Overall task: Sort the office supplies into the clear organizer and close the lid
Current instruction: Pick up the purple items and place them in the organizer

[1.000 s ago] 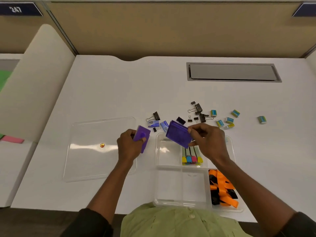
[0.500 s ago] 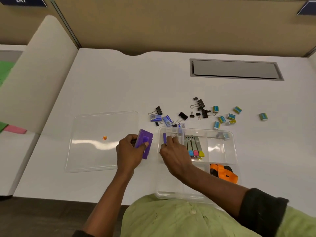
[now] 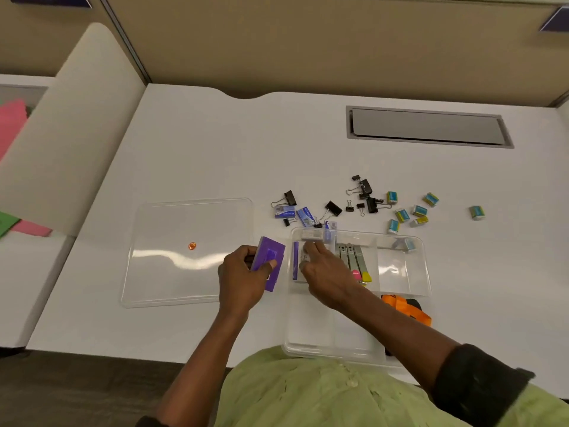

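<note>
The clear organizer [image 3: 412, 291] sits at the desk's near edge, holding highlighters [image 3: 354, 260] in its far middle compartment and orange straps [image 3: 406, 309] at the right. My right hand [image 3: 326, 275] reaches into the far left compartment, fingers on a purple pad [image 3: 295, 265] standing on edge against the wall. My left hand [image 3: 243, 278] grips a second purple pad [image 3: 269, 261] just left of the organizer. The clear lid [image 3: 172, 272] lies flat to the left. Black binder clips [image 3: 365, 192], blue staple boxes [image 3: 292, 212] and small erasers [image 3: 412, 211] lie scattered beyond the organizer.
A grey cable hatch [image 3: 428, 126] is set in the desk at the far right. A beige partition [image 3: 61, 127] stands at the left, with pink and green paper [image 3: 12, 118] behind it. One eraser [image 3: 477, 212] lies apart at the right.
My right hand has carried its purple pad from above the organizer down into the far left compartment. My left hand has held its pad nearly still.
</note>
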